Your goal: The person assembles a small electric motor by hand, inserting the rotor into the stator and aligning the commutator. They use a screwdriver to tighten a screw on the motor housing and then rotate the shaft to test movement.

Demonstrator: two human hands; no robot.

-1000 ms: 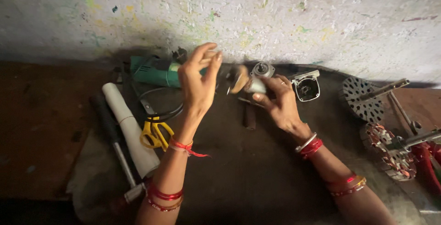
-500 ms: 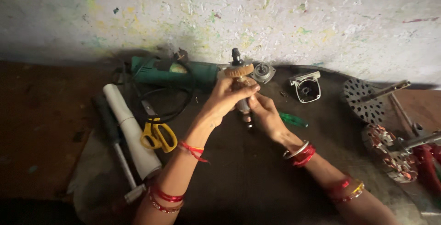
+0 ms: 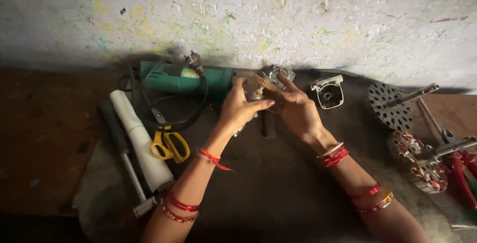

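Head view. Take the green angle grinder body (image 3: 184, 79) as the landmark: it lies flat along the foot of the paint-flecked wall (image 3: 238, 19), its black cord (image 3: 171, 119) looped just in front of it. At its right end both hands meet over a small motor part, the armature (image 3: 262, 85), with a brass-coloured toothed end and a metal gear head (image 3: 273, 71) right behind it. The left hand (image 3: 238, 111) has its fingers curled closed around the part from the left; the right hand (image 3: 297, 110) pinches it from the right, forefinger stretched up onto the metal head. How much of the part is hidden inside the hands cannot be told.

The armature looks rigid and dense for its size, probably greasy, with windings and teeth that would not like knocks; the plain shaft or the solid core looks the safest place to grip.

Right of the grinder's end, a loose grey housing cap (image 3: 328, 91) lies near the right hand. Further right, well apart, lie a perforated disc on a rod (image 3: 390, 106) and another wound rotor (image 3: 422, 161). In front of the grinder's left half lie yellow-handled scissors (image 3: 171, 146) and a white tube (image 3: 141, 143). The dark mat (image 3: 278, 193) toward the person is bare, the freest room; the wall closes the far side
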